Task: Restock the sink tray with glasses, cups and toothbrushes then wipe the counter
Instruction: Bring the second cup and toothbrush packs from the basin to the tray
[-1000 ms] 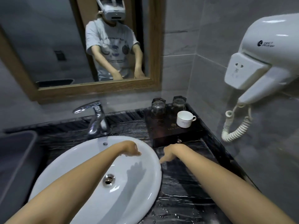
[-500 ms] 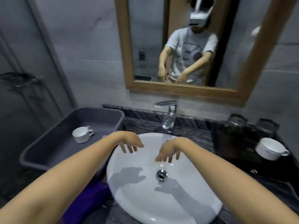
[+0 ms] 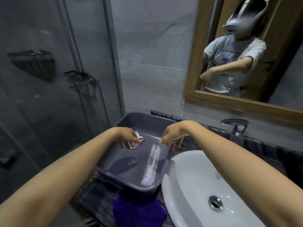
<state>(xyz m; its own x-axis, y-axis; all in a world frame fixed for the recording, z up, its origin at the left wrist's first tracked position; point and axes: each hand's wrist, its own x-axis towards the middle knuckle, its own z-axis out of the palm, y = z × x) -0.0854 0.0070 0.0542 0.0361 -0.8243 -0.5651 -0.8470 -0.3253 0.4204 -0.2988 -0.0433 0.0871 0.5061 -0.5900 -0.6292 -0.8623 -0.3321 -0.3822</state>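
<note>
A: Which step?

B: Restocking, pickup stage. Both my hands are over the grey plastic tub (image 3: 144,122) that sits left of the white basin (image 3: 196,181). My left hand (image 3: 127,136) has its fingers curled around the white cup (image 3: 136,142) on the tub floor; looks like a grasp, though the cup seems not lifted yet.

A: Right hand?

B: My right hand (image 3: 173,136) is loose, fingers spread and pointing down, holding nothing. It hangs just above the top end of the wrapped toothbrush (image 3: 151,164), which lies along the tub's right side.

A: Next move?

B: My guess: pinch the wrapper's end with the right, lift the cup clear with the left, carry both across the basin. The sink tray isn't in view now.

A: Wiping?

B: Not started. The purple cloth (image 3: 139,210) lies bunched on the counter (image 3: 98,199), below the tub's near corner.
</note>
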